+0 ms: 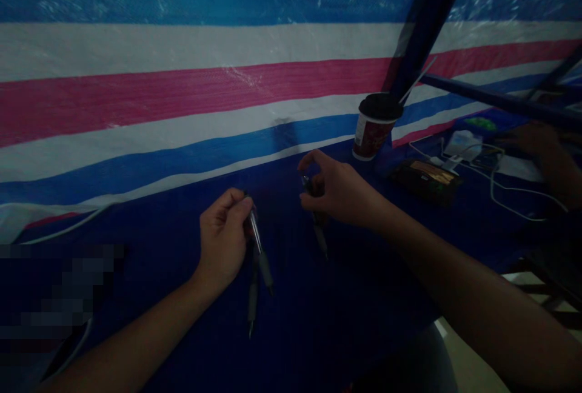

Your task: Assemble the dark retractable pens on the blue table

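Note:
My left hand [226, 238] is closed, thumb and fingers pinching a pen [257, 232] with a clear barrel and dark grey grip, its lower end slanting down to the right. Just beneath it a second pen [253, 299] points toward me; its upper end is hidden, so I cannot tell whether it is held or lies on the table. My right hand [339, 190] has its thumb and fingers around the upper part of another pen [321, 238], the index finger curled over near its top end. That pen's grip and tip show below the thumb.
A dark blue table [291, 332] runs along a striped plastic sheet [191, 96]. Behind my right hand stands a lidded paper cup [375, 129] with a straw. Right of it are a dark packet [425, 181], white cables [493, 190] and another person's arm [555, 162]. A blue post [427, 23] rises behind.

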`<state>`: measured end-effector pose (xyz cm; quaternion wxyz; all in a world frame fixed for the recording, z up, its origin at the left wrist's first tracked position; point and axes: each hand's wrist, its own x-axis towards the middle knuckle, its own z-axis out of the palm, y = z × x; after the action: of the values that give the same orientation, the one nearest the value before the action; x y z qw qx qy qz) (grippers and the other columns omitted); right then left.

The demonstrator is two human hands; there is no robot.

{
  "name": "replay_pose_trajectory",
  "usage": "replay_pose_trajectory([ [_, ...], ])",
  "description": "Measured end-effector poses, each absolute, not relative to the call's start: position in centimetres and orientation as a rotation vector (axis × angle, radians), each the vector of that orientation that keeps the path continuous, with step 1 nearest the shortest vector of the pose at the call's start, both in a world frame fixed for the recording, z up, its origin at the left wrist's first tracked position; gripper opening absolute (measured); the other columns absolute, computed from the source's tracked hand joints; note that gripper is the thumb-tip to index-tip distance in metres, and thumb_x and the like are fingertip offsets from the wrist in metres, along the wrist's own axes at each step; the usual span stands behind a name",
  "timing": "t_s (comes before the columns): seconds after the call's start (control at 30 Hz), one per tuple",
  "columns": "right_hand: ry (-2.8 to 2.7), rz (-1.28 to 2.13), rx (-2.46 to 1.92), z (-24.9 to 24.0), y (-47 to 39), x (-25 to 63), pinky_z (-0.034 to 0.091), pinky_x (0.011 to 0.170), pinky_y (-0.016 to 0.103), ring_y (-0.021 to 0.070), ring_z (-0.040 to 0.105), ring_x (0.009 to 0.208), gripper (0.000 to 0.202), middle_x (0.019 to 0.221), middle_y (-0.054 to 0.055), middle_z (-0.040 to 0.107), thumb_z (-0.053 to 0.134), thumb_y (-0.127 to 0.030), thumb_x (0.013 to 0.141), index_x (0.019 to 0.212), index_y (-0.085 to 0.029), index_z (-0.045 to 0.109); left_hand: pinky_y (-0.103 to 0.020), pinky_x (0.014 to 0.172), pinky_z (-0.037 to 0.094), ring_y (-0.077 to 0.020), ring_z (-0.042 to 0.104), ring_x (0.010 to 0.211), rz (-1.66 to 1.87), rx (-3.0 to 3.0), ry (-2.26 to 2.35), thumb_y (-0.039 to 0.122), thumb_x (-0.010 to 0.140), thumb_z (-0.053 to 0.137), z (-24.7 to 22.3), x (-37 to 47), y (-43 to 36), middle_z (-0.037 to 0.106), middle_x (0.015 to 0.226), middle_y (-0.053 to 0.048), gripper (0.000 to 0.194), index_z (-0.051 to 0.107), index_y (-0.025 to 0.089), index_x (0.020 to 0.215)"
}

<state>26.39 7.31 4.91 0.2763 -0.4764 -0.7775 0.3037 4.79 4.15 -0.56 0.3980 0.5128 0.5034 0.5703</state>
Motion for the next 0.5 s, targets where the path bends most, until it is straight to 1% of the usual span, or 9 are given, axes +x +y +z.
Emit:
replay_pose_trajectory([
  [0.07,-2.111,0.848,-1.291,4.87,7.31,26.36,0.041,0.055,0.025,0.0130,0.062,0.051,0.043,0.063,-0.005,0.065,0.067,-0.022,0.079,0.119,-0.016,0.054,-0.021,0.035,0.036,-0.0104,0.041,0.038,1.462,1.272,1.254,0.032,0.088,0.063,-0.83,4.74,4.02,0.049,0.051,0.006,0.025,0.054,0.023,0.066],
  [0.2,-2.094,0.837,-1.315,4.85,7.28,26.26,0.042,0.056,0.025,0.0128,0.062,0.052,0.034,0.064,-0.004,0.067,0.066,-0.021,0.080,0.112,-0.016,0.057,-0.019,0.036,0.037,-0.0102,0.045,0.040,1.429,1.213,1.254,0.031,0.085,0.065,-1.06,4.88,4.06,0.054,0.053,0.005,0.021,0.056,0.022,0.068],
  [0.3,-2.097,0.778,-1.302,4.99,7.20,26.23,0.042,0.056,0.025,0.0128,0.063,0.053,0.036,0.065,-0.004,0.067,0.067,-0.023,0.081,0.115,-0.016,0.056,-0.018,0.036,0.036,-0.0098,0.044,0.040,1.417,1.197,1.236,0.033,0.087,0.062,-1.10,4.96,4.25,0.053,0.052,0.005,0.023,0.056,0.022,0.068],
  [0.4,-2.147,0.778,-1.348,5.12,7.23,26.29,0.043,0.055,0.023,0.0128,0.064,0.052,0.033,0.064,-0.004,0.066,0.067,-0.020,0.082,0.113,-0.016,0.056,-0.018,0.036,0.036,-0.0089,0.044,0.039,1.412,1.226,1.235,0.033,0.089,0.062,-1.15,4.98,4.40,0.054,0.051,0.005,0.024,0.056,0.021,0.068],
  [0.5,-2.240,0.917,-1.440,4.90,7.44,26.43,0.044,0.050,0.023,0.0146,0.065,0.049,0.039,0.062,-0.004,0.067,0.066,-0.018,0.085,0.122,-0.015,0.052,-0.018,0.036,0.036,-0.0086,0.045,0.038,1.418,1.240,1.243,0.031,0.088,0.062,-1.26,4.99,4.52,0.056,0.051,0.006,0.017,0.059,0.021,0.074],
])
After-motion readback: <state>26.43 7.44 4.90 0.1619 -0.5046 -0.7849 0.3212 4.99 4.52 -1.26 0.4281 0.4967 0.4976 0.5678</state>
